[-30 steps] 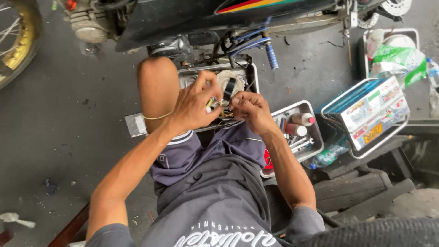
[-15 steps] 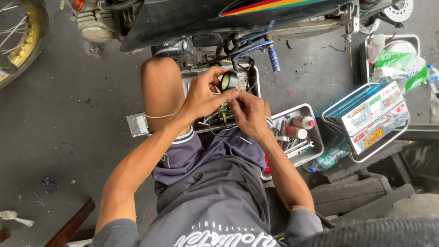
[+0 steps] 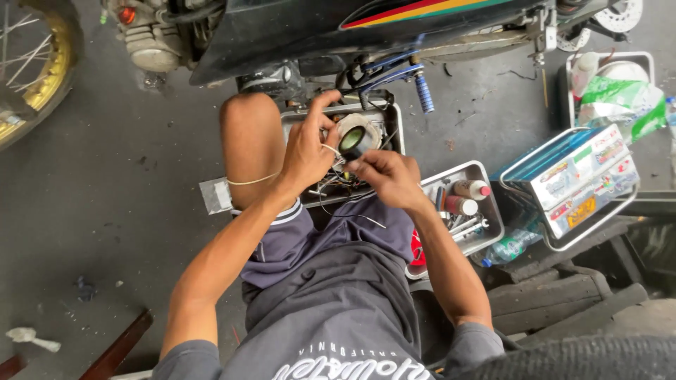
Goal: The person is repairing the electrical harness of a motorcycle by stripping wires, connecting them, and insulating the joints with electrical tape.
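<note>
My left hand holds a small round lamp unit with a greenish lens and a pale rim, lifted above a metal tray of wires and small parts. My right hand is just below the lamp, fingers pinched on thin wires that trail from it down toward my lap. A thin band circles my left wrist. I sit on the floor with my bare left knee raised beside the tray, in front of a motorcycle.
A second metal tray at my right holds small bottles and tools. A wire basket with colourful boxes stands further right, another tray with a green bag behind it. A spoked wheel is at far left. Blue footpegs jut out.
My left hand has lifted the lamp unit higher over the tray and turned its lens toward me. My right hand followed upward, pinching the wires below it.
</note>
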